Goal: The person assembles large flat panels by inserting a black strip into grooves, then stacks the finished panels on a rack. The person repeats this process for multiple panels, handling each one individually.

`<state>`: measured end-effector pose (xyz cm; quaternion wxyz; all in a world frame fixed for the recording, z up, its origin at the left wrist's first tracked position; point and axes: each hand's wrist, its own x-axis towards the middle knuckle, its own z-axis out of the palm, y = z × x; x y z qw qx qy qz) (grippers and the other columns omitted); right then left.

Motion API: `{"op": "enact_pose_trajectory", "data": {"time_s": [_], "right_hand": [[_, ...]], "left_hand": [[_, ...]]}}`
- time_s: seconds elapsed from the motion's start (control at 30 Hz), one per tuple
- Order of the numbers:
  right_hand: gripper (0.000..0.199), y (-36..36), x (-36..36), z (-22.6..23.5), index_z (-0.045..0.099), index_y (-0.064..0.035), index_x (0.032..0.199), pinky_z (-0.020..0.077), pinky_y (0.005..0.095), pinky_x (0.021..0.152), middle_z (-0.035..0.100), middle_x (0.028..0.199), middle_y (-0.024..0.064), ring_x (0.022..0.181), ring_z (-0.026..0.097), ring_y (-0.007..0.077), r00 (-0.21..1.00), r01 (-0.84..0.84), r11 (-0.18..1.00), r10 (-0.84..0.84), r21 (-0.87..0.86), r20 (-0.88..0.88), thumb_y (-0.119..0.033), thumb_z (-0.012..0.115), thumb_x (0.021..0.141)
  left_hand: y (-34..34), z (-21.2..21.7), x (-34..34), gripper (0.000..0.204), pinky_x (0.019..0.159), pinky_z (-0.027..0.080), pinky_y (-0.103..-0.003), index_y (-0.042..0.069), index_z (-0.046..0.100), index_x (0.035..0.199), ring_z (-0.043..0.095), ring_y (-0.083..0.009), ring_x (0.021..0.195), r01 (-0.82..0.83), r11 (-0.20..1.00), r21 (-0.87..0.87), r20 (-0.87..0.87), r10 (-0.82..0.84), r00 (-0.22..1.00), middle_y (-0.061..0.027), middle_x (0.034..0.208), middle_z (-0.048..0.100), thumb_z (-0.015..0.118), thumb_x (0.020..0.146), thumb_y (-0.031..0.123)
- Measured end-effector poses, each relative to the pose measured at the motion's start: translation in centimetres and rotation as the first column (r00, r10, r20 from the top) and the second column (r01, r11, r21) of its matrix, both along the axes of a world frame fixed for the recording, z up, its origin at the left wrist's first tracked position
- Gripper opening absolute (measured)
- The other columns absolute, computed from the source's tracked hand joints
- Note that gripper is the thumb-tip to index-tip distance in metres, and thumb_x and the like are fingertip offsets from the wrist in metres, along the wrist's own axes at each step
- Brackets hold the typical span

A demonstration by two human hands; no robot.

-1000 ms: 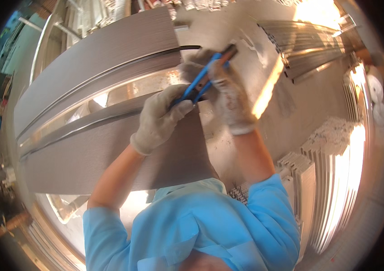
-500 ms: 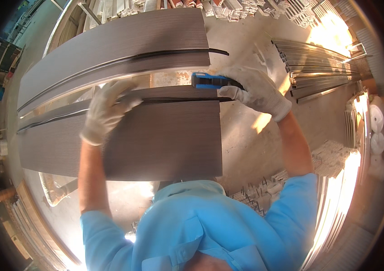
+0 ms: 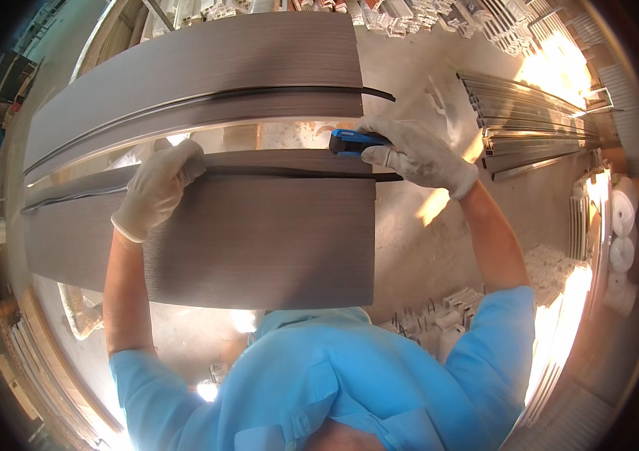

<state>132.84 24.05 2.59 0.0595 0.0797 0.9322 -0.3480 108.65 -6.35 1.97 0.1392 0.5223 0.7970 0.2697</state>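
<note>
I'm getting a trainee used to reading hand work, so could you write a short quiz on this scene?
1. Which gloved hand holds the blue-and-black tool?
2. True or false: the far black strip sticks out past the right end of the far board.
3. Which of these is the left hand nearest to?
a) the far black strip
b) the near black strip
c) the long metal bars on the floor

Key:
1. The right hand.
2. True.
3. b
</note>
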Motion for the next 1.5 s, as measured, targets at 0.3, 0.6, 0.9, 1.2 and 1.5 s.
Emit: {"op": "enact_pose_trajectory", "data": {"time_s": [0.3, 0.6, 0.9, 1.2, 1.5], "right_hand": [[0.028, 0.0, 1.3, -0.3, 0.069, -0.0173, 0.111, 0.0505, 0.0394, 0.066, 0.069, 0.081, 0.0060, 0.075, 0.067, 0.0254, 0.989, -0.095, 0.931, 0.128, 0.353, -0.072, -0.028, 0.072, 0.085], [0.030, -4.4, -6.3, -0.8, 0.070, -0.0188, 0.112, 0.0508, 0.0379, 0.063, 0.069, 0.080, 0.0040, 0.072, 0.067, 0.0239, 0.921, -0.269, 0.900, 0.345, 0.343, -0.183, -0.028, 0.074, 0.083], [0.032, -2.0, -2.5, -1.3, 0.068, -0.0196, 0.116, 0.0508, 0.0382, 0.062, 0.068, 0.080, 0.0047, 0.071, 0.066, 0.0241, 0.959, -0.244, 0.908, 0.279, 0.340, -0.055, -0.028, 0.072, 0.085], [0.034, 2.4, 7.0, 3.2, 0.068, -0.0117, 0.115, 0.0544, 0.0373, 0.071, 0.071, 0.089, 0.0098, 0.079, 0.070, 0.0289, 0.984, 0.178, 0.903, -0.158, 0.391, -0.083, -0.024, 0.074, 0.084], [0.029, -0.8, 0.9, 1.1, 0.070, -0.0187, 0.110, 0.0511, 0.0383, 0.066, 0.070, 0.080, 0.0051, 0.074, 0.068, 0.0260, 0.995, -0.054, 0.929, 0.081, 0.365, -0.061, -0.029, 0.074, 0.083]], "left_hand": [[0.2, -0.5, -2.1, 0.021, 0.058, 0.040, -0.031, 0.001, 0.065, 0.077, 0.051, -0.0145, 0.062, 0.082, 0.995, -0.050, 0.262, -0.066, 0.963, -0.0048, 0.069, 0.057, 0.078, 0.078, 0.018], [0.8, -0.9, -2.5, 0.011, 0.051, 0.042, -0.032, 0.000, 0.062, 0.069, 0.056, -0.0173, 0.054, 0.156, 0.988, -0.015, 0.231, -0.148, 0.962, -0.0092, 0.066, 0.062, 0.073, 0.072, -0.001], [0.3, -1.7, -3.1, 0.020, 0.052, 0.040, -0.030, 0.001, 0.064, 0.070, 0.052, -0.0165, 0.056, 0.190, 0.976, 0.108, 0.252, -0.212, 0.944, -0.0055, 0.064, 0.058, 0.075, 0.075, 0.016], [0.1, -2.0, -3.4, 0.024, 0.057, 0.042, -0.030, 0.001, 0.066, 0.074, 0.054, -0.0147, 0.059, 0.211, 0.975, 0.073, 0.205, -0.222, 0.953, -0.0050, 0.066, 0.060, 0.078, 0.079, 0.021], [0.0, -1.6, -3.2, 0.024, 0.053, 0.038, -0.031, 0.001, 0.065, 0.075, 0.050, -0.0136, 0.057, 0.149, 0.989, -0.007, 0.312, -0.139, 0.940, -0.0042, 0.063, 0.056, 0.078, 0.081, 0.020]]}}
